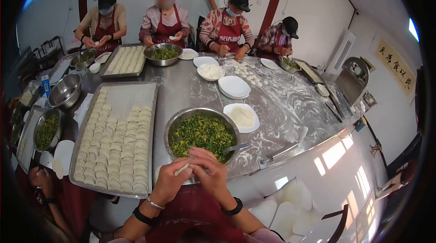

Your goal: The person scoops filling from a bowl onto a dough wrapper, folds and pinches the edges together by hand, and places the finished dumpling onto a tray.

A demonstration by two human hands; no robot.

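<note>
Both of my hands meet just in front of a steel bowl of chopped green and yellow filling (202, 135). Between their fingers is a pale dumpling (182, 169), partly hidden. My left hand (168, 181) pinches its left side, and my right hand (210, 172) closes on it from the right. A spoon (236, 147) rests in the bowl with its handle over the right rim. Left of my hands lies a large tray (155, 125) with rows of folded dumplings (111, 157). Behind the bowl, a white square plate (241, 117) holds round wrappers.
Across the steel table (181, 89), several people in aprons work beside another dumpling tray (125, 61) and a filling bowl (162, 54). White plates (234, 87) and floured dough pieces (247, 73) lie mid-table. An empty steel bowl (65, 91) stands left; a co-worker's hands (42, 181) are at lower left.
</note>
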